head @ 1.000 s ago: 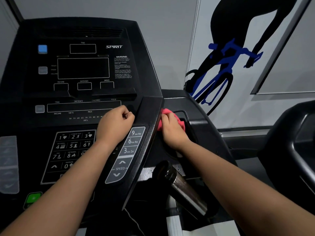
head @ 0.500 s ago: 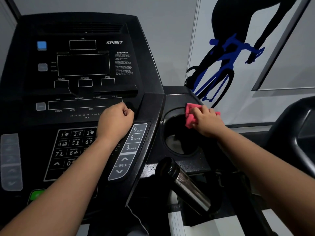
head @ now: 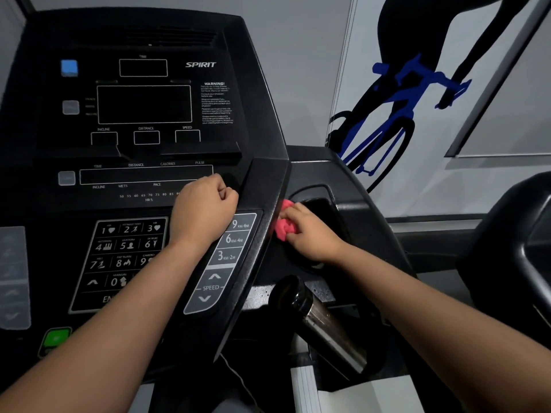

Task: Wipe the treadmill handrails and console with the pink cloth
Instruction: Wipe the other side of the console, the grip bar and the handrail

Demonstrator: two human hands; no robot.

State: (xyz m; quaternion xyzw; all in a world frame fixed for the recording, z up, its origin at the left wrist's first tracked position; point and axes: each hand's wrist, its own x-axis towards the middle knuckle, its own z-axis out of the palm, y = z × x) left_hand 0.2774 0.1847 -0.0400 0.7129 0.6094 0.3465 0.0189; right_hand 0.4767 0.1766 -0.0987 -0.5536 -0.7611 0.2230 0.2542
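Note:
The black treadmill console (head: 143, 120) fills the left of the view, its displays dark and a keypad below. My right hand (head: 313, 234) grips the bunched pink cloth (head: 283, 225) and presses it against the left rim of the cup holder recess (head: 325, 210), right beside the console's raised side edge. My left hand (head: 205, 207) rests as a closed fist on the console face, just above the speed buttons (head: 229, 248), holding nothing I can see. A chrome-and-black handrail grip (head: 322, 320) juts out below the cup holder.
A second black machine (head: 518, 251) stands close on the right. A wall panel with a blue-bicycle cyclist graphic (head: 396, 108) is behind the cup holder. A green button (head: 55, 338) sits at the console's lower left. White floor edge shows bottom centre.
My right hand swept the cloth from the cup holder's left side to its far right rim, then back to the left rim by the console edge. My left fist stayed put.

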